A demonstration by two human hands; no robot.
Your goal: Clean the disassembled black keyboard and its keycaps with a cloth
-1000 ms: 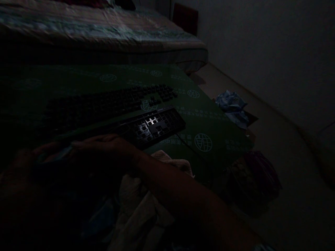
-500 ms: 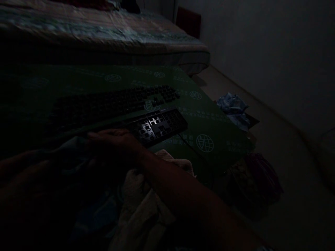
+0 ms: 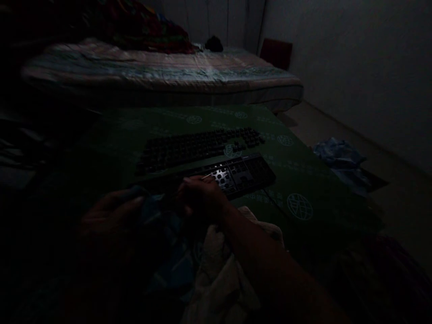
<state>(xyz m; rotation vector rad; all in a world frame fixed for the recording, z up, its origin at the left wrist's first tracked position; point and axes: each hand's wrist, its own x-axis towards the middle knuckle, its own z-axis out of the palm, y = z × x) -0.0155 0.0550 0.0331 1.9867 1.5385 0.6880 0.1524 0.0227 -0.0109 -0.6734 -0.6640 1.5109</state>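
The scene is very dark. My left hand (image 3: 113,208) is closed on a blue cloth (image 3: 172,263), which hangs down toward my lap. To its right, my right hand (image 3: 202,195) is closed on a thin pale stick (image 3: 206,177) that pokes out past the fingers; its kind is unclear. Just beyond that hand lies a black keyboard base (image 3: 259,168), stripped of many keys, with light glinting on its bare key plate. My right hand covers part of it. Behind the base, black keycaps (image 3: 182,148) are laid out in keyboard rows.
Everything stands on a green table (image 3: 300,175) printed with white globes. A cable (image 3: 273,200) runs from the keyboard base toward me. Beige cloth (image 3: 222,274) lies under my right forearm. Beyond are a bed (image 3: 189,78) and, on the floor at right, a blue plastic bag (image 3: 339,150).
My view has swung left and up, so the table sits lower and farther right. My right hand has drawn away from the cloth in my left hand, and the thin stick now shows.
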